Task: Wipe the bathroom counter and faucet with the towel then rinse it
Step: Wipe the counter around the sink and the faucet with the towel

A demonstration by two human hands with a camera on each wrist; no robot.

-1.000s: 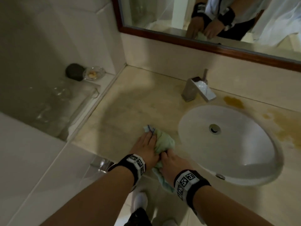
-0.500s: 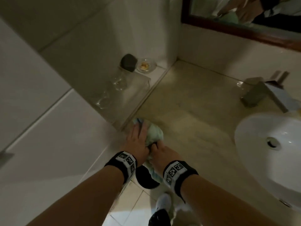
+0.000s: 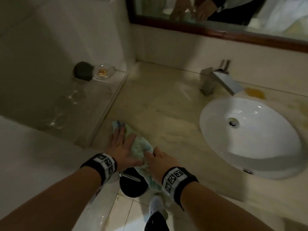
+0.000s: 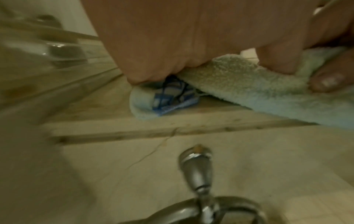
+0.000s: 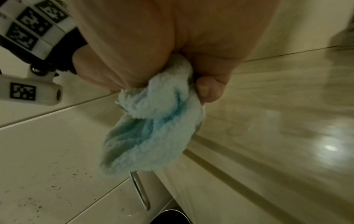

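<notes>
We see the desk [image 3: 166,105] running from the left wall to the sink [image 3: 250,130], marble, mostly bare on its left half; yellow stains [image 3: 255,93] sit at its back edge right of the faucet [image 3: 221,80], so we judge that part not wiped yet. The towel [image 3: 140,144] lies bunched at the desk's front edge near the front left corner, its tail hanging over the edge toward the floor. Our left hand [image 3: 121,147] lies flat on it, fingers [image 3: 119,134] straight and spread wide, pressing it down, likely to scrub. Our right hand [image 3: 160,162] bunches the near end, fingers [image 5: 208,89] curled round the cloth, likely to steer the pass and keep the loose tail gathered.

Hard to read: the mirror [image 3: 216,14] is cut off at the top edge, and the faucet is motion-blurred. A dark round object [image 3: 83,73] and a glass dish [image 3: 104,73] sit on the ledge left of the desk; we cannot tell what they are. Below the desk edge, a dark bin shape [image 3: 133,185] is partly hidden by towel and wrists.
</notes>
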